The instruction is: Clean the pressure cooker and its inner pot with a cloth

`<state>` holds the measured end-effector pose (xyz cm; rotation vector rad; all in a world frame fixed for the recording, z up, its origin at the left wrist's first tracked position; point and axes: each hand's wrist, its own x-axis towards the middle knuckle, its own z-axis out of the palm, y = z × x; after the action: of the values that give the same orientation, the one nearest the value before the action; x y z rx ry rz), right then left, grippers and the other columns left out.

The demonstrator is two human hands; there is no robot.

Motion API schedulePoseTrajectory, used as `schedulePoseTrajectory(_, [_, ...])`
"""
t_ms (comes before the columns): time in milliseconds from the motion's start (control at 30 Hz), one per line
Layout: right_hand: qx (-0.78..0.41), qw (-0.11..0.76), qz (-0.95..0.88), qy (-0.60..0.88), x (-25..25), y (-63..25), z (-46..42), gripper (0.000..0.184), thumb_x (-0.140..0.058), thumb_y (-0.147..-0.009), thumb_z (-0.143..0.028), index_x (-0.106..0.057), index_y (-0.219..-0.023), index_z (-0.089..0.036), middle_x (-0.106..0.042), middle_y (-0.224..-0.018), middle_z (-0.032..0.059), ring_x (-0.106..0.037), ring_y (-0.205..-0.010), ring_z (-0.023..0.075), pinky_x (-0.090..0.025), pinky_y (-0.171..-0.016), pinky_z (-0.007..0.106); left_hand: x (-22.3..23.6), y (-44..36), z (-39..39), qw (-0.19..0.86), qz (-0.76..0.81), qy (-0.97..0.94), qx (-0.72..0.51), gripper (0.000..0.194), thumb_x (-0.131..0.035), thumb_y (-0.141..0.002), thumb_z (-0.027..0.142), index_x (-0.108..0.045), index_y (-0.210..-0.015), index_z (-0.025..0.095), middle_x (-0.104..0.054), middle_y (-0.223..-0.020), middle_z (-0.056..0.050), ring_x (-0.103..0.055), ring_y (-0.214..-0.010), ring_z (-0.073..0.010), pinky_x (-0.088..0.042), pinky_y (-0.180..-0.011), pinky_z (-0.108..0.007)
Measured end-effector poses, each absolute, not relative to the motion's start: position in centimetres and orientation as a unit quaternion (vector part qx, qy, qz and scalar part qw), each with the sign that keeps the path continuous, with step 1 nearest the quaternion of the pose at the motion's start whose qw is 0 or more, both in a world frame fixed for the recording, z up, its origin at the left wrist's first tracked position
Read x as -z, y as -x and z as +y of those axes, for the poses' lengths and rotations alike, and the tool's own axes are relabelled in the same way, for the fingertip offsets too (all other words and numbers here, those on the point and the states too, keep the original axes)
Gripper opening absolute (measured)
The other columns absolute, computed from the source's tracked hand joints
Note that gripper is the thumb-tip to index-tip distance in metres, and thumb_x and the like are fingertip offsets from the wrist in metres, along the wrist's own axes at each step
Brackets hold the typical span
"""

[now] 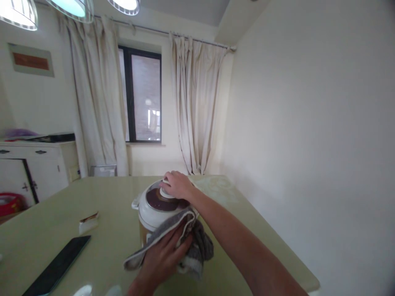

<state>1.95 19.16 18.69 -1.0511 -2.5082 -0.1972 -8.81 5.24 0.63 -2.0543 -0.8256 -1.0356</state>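
Observation:
A rice cooker (pixel 151 218) with a white rim and a dark, see-through lid (pixel 159 202) stands on the table. My right hand (pixel 177 185) reaches over from the right, its fingers closed around the white knob (pixel 166 193) on the lid. In front of the cooker, my left hand (pixel 165 255) grips a grey cloth (pixel 203 242) with a pale edge, bunched against the cooker's front side. Part of the cooker's body is hidden behind the cloth and my left hand.
The cooker rests on a pale green, glossy table (pixel 114 197). To its left lie a long dark flat board (pixel 58 263) and a small white item (pixel 88 224) with a brown edge. A white cabinet (pixel 52 164) stands at far left; a bare wall (pixel 308 144) runs along the right.

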Motion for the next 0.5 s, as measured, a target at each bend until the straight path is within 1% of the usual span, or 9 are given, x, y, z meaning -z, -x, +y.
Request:
schedulePoseTrajectory(67, [0.062, 0.199, -0.900, 0.382, -18.7, -2.1, 19.7, 0.043, -0.046, -0.108, -0.055, -0.063, -0.124, -0.019, -0.070, -0.122, 0.0137, -0.064, -0.115, 0.0267, -0.050, -0.095, 0.039, -2.6, 11.0, 6.4, 0.325, -0.313, 0.787, 0.421, 0.052, -0.067, -0.081, 0.024, -0.071, -0.132, 0.029, -0.071, -0.141, -0.013, -0.062, -0.135, -0.0323, -0.051, -0.111, -0.044])
schedulePoseTrajectory(133, [0.066, 0.192, -0.903, 0.379, -18.7, -2.2, 20.0, 0.039, -0.043, -0.110, -0.049, -0.065, -0.122, -0.019, -0.071, -0.120, 0.0130, -0.064, -0.113, 0.0255, -0.050, -0.095, 0.038, -4.6, 13.5, 7.9, 0.263, -0.380, 0.740, 0.488, 0.053, -0.069, -0.079, 0.037, -0.072, -0.130, 0.024, -0.073, -0.132, -0.017, -0.065, -0.129, -0.0382, -0.054, -0.107, -0.053])
schedulePoseTrajectory(167, [0.074, 0.187, -0.905, 0.375, -18.6, -2.2, 20.2, 0.036, -0.044, -0.110, -0.044, -0.065, -0.121, -0.018, -0.071, -0.119, 0.0127, -0.064, -0.112, 0.0249, -0.050, -0.095, 0.038, -5.7, 14.7, 8.9, 0.204, -0.438, 0.701, 0.524, 0.055, -0.068, -0.079, 0.042, -0.071, -0.128, 0.020, -0.075, -0.127, -0.018, -0.068, -0.124, -0.0390, -0.056, -0.103, -0.054])
schedulePoseTrajectory(233, [0.096, 0.182, -0.907, 0.369, -18.4, -2.2, 20.4, 0.029, -0.048, -0.108, -0.036, -0.066, -0.122, -0.017, -0.071, -0.117, 0.0132, -0.065, -0.110, 0.0250, -0.050, -0.094, 0.037, -8.4, 16.8, 11.0, 0.027, -0.546, 0.635, 0.546, 0.052, -0.060, -0.086, 0.048, -0.069, -0.128, 0.018, -0.078, -0.121, -0.014, -0.071, -0.118, -0.0351, -0.058, -0.103, -0.051])
schedulePoseTrajectory(267, [0.107, 0.183, -0.906, 0.366, -18.3, -2.2, 20.4, 0.028, -0.050, -0.107, -0.033, -0.066, -0.122, -0.016, -0.071, -0.116, 0.0139, -0.065, -0.109, 0.0254, -0.050, -0.093, 0.037, -9.8, 17.6, 12.2, -0.048, -0.559, 0.626, 0.542, 0.052, -0.060, -0.085, 0.051, -0.070, -0.124, 0.017, -0.079, -0.116, -0.012, -0.072, -0.115, -0.0344, -0.057, -0.104, -0.049])
schedulePoseTrajectory(300, [0.116, 0.185, -0.906, 0.362, -18.3, -2.3, 20.4, 0.028, -0.050, -0.106, -0.032, -0.066, -0.122, -0.015, -0.071, -0.115, 0.0146, -0.066, -0.108, 0.0260, -0.050, -0.092, 0.037, -11.2, 18.3, 13.4, -0.103, -0.556, 0.629, 0.533, 0.053, -0.063, -0.081, 0.053, -0.072, -0.119, 0.017, -0.080, -0.113, -0.011, -0.072, -0.114, -0.0343, -0.056, -0.107, -0.048])
schedulePoseTrajectory(400, [0.141, 0.195, -0.912, 0.333, -18.3, -2.5, 20.7, 0.034, -0.042, -0.111, -0.035, -0.068, -0.115, -0.013, -0.072, -0.107, 0.0153, -0.067, -0.102, 0.0262, -0.050, -0.091, 0.038, -13.8, 19.5, 15.9, -0.223, -0.524, 0.612, 0.549, 0.055, -0.073, -0.071, 0.057, -0.075, -0.110, 0.018, -0.082, -0.109, -0.011, -0.069, -0.121, -0.0363, -0.049, -0.115, -0.047])
schedulePoseTrajectory(433, [0.148, 0.194, -0.918, 0.314, -18.4, -2.6, 20.8, 0.036, -0.041, -0.112, -0.036, -0.069, -0.114, -0.014, -0.073, -0.105, 0.0146, -0.067, -0.101, 0.0256, -0.049, -0.091, 0.038, -14.0, 19.7, 16.3, -0.257, -0.516, 0.595, 0.560, 0.056, -0.076, -0.069, 0.057, -0.075, -0.109, 0.018, -0.081, -0.111, -0.011, -0.068, -0.123, -0.0369, -0.048, -0.117, -0.048])
schedulePoseTrajectory(500, [0.158, 0.188, -0.932, 0.268, -18.6, -2.9, 21.2, 0.035, -0.041, -0.112, -0.037, -0.068, -0.115, -0.015, -0.073, -0.103, 0.0126, -0.066, -0.100, 0.0240, -0.048, -0.092, 0.036, -13.7, 19.9, 16.2, -0.316, -0.518, 0.541, 0.583, 0.055, -0.078, -0.069, 0.056, -0.076, -0.108, 0.017, -0.081, -0.113, -0.013, -0.068, -0.125, -0.0370, -0.050, -0.115, -0.049])
